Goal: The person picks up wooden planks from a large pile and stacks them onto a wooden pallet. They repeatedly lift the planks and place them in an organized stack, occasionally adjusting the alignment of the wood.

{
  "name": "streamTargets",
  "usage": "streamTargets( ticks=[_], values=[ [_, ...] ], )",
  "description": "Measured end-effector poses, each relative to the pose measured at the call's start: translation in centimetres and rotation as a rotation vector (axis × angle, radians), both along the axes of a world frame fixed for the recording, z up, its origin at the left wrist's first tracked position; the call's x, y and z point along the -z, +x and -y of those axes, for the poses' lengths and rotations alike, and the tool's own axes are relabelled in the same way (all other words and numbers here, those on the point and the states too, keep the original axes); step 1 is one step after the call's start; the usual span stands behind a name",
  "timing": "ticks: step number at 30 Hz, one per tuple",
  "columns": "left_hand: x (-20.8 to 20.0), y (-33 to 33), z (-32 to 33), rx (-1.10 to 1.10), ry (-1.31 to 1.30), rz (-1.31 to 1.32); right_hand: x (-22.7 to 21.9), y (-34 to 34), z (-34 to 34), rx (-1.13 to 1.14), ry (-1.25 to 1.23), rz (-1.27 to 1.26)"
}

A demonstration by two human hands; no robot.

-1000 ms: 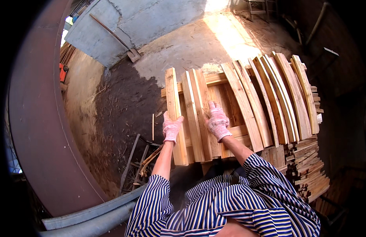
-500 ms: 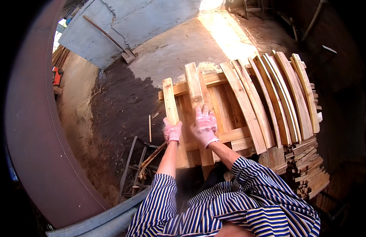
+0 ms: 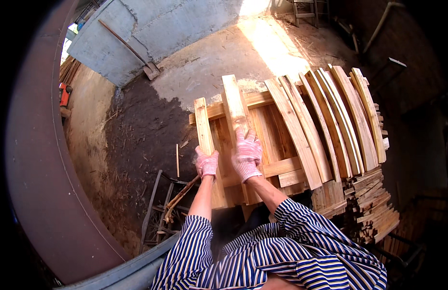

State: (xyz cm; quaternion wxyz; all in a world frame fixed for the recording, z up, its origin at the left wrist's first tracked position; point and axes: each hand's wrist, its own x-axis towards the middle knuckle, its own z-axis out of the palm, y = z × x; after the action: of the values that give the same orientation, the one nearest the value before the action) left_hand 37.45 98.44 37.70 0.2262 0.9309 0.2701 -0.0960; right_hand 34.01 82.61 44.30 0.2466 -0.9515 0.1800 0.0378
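Observation:
Several pale boards lie side by side across two wooden crosspieces. My left hand (image 3: 206, 162), in a pink-and-white knitted glove, is closed around the leftmost board (image 3: 203, 126). My right hand (image 3: 246, 153), gloved alike, holds the near end of a thick wooden block (image 3: 233, 94), two fingers stretched along its top. This block rests lengthwise over a narrow board (image 3: 251, 193), whose middle is hidden by the block and hand. To the right, a row of longer boards (image 3: 294, 130) lies over the far crosspiece (image 3: 260, 99).
Short wood pieces (image 3: 376, 205) are stacked at the lower right. A dark metal frame (image 3: 154, 208) with sticks stands at my lower left. A shovel (image 3: 150, 71) leans on the grey wall (image 3: 108, 43). A brown panel (image 3: 37, 145) curves along the left.
The block has shifted slightly right over the narrow board, whose left edge now shows beside it. Both hands keep their places on the wood; the whole view has drifted a little.

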Motion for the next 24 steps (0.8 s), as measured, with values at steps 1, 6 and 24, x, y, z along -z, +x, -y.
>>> streamTargets(
  ticks=[1,6,24],
  values=[
    [-0.3,0.5,1.1,0.026,-0.030,0.004,0.8,0.3,0.4,0.016,-0.029,0.015],
    [0.3,0.8,0.8,0.028,-0.014,-0.001,2.8,0.9,-1.7,0.008,0.002,-0.145],
    [7.4,2.5,-5.0,-0.076,-0.784,0.261,2.6,2.1,5.8,-0.025,0.041,-0.181]
  ],
)
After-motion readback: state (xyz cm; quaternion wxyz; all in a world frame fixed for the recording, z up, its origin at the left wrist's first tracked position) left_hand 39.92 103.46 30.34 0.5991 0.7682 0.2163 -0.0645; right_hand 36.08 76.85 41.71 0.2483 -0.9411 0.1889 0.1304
